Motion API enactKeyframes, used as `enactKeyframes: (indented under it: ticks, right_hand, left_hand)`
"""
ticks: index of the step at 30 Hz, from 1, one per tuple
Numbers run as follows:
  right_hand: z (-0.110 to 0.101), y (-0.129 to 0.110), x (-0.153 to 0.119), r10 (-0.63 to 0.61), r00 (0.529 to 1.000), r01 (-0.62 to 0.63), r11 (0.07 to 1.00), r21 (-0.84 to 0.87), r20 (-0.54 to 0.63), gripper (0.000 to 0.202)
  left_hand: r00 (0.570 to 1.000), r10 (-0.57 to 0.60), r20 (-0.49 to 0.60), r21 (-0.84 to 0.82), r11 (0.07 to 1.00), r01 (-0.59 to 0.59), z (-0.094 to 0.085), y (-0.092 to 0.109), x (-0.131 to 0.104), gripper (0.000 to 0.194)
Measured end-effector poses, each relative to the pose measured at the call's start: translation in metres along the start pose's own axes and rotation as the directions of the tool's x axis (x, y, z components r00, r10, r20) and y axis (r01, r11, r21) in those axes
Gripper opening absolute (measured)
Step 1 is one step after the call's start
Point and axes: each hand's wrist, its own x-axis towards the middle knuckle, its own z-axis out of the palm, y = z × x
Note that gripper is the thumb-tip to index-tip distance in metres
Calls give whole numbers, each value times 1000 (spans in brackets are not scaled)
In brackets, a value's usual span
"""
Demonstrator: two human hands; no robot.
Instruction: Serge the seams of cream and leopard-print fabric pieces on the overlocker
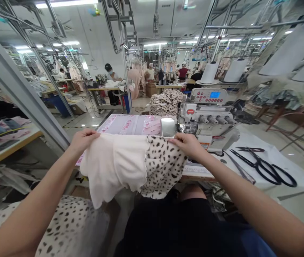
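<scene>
A fabric piece (130,164), plain cream on the left and spotted on the right, hangs stretched between my hands above the front edge of the sewing table. My left hand (85,138) pinches its upper left corner. At the upper right, on the spotted part, my right hand (182,142) grips the edge with thumb and fingers. A wavy seam joins the two parts. Just behind my right hand stands a white sewing machine (208,117) with a lit blue display.
Black scissors (266,167) and tweezers (241,167) lie on the right of the table. Spotted fabric (66,221) is heaped at lower left, and another spotted pile (166,101) sits behind the table. Thread cones (209,73) stand at upper right. People work farther back.
</scene>
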Motion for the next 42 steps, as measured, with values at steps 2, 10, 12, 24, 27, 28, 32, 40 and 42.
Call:
enactKeyframes:
  ticks: [2, 10, 12, 24, 27, 28, 32, 40, 42]
  right_hand:
    - [-1, 1, -2, 1, 1000, -1, 1000, 1, -6, 38]
    - [-6, 9, -5, -18, 994, 15, 999, -29, -106, 34]
    - [-10, 8, -3, -44, 988, 40, 999, -32, -147, 32]
    - [3, -124, 1, -276, 960, 274, 920, 280, -33, 24]
    - [8, -137, -1, -276, 961, 264, 878, 399, -27, 21]
    - [9, -135, -4, -269, 963, 253, 861, 440, -26, 21]
    - [23, -110, -30, -225, 971, 145, 815, 561, 77, 17]
    - [60, -82, -61, -99, 989, 19, 819, 574, 109, 14]
    - [57, -83, -63, -84, 994, 30, 816, 577, 67, 14]
  left_hand:
    - [1000, 15, 10, -13, 1000, -14, 0, 4, -1, 29]
    - [990, -3, 141, -115, 993, 19, -4, 20, 1, 28]
    - [985, -18, 171, -134, 990, 41, -12, 24, 0, 30]
    - [817, 355, 454, 88, 895, -438, 31, 101, -88, 45]
    - [659, 344, 669, 33, 872, -488, 45, 110, -98, 24]
    - [665, 330, 670, 35, 881, -472, 44, 110, -97, 24]
    - [777, 276, 566, 45, 931, -363, 19, 104, -86, 30]
    - [868, 146, 475, 88, 973, -211, -9, 103, -92, 38]
    - [880, 110, 462, 117, 976, -183, -13, 99, -94, 40]
